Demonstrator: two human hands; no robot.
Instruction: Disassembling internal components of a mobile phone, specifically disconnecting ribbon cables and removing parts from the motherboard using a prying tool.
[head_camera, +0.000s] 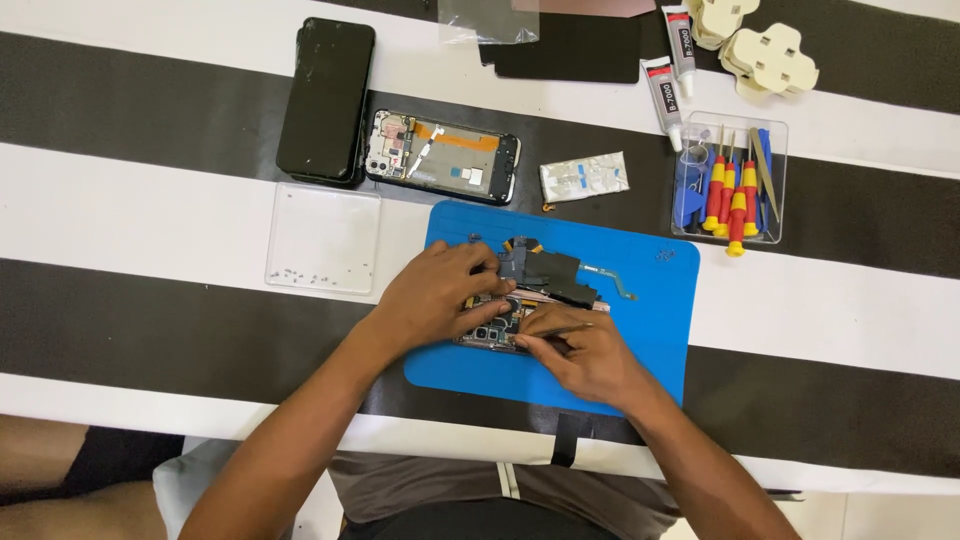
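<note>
A thin metal tool (560, 331), tweezers or a fine driver, it cannot be told which, is pinched in the closed fingers (545, 338) of the right hand (590, 355) and laid across the opened phone body with exposed boards and camera lenses (492, 332). That phone body is pressed down by the curled fingers (490, 272) of the left hand (440, 295) and lies on the blue rubber work mat (660, 300), near the middle of the striped black-and-white counter (150, 210).

A slip of the tool tip could scratch a board or tear the thin flex strip (612, 280) lying just beside the black cover piece (550, 272). Tiny screws in the clear flat tray (322, 240) could be scattered by a sweep of the left forearm.

Two slim white glue tubes with red-and-black labels (668, 70) lie at the far side, next to cream cross-shaped pads (768, 58). A small silvery rectangular packet (585, 177) rests above the mat, beside a clear box of red-and-yellow screwdrivers (728, 190).
</note>
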